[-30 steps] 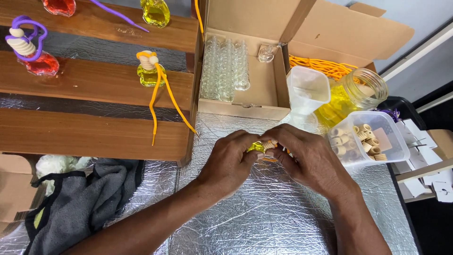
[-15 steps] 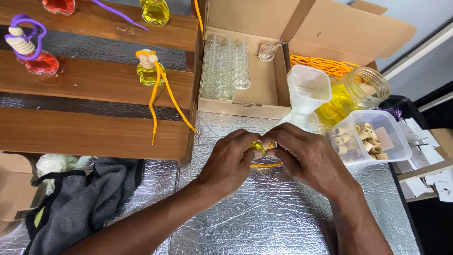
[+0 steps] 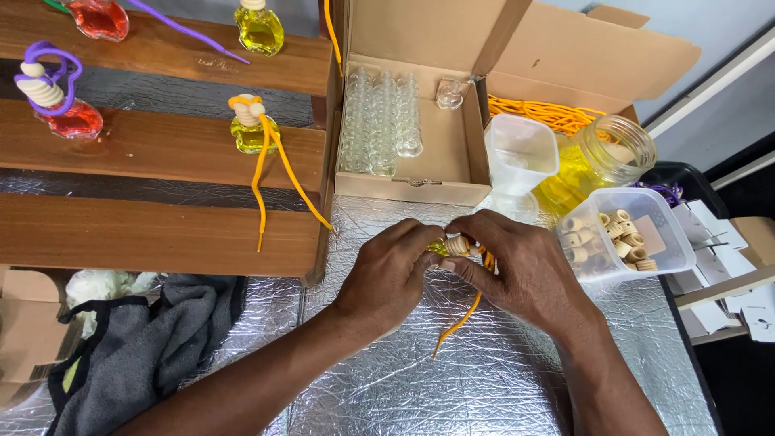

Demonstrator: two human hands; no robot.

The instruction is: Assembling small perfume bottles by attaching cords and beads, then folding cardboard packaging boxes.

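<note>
While both hands pinch it, the small bottle (image 3: 442, 246) of yellow liquid sits just in front of the cardboard box (image 3: 420, 173). The left hand (image 3: 387, 274) grasps its body; the right hand (image 3: 517, 270) clasps the ribbed cap (image 3: 458, 244) and orange cord (image 3: 460, 323). Seating the cap seems underway; next calls for a firm twist. Forearms converge over the foil surface (image 3: 500, 379).

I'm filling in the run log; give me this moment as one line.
left hand: grips small yellow bottle | right hand: fingers on wooden cap | orange cord: trails onto foil surface
</note>
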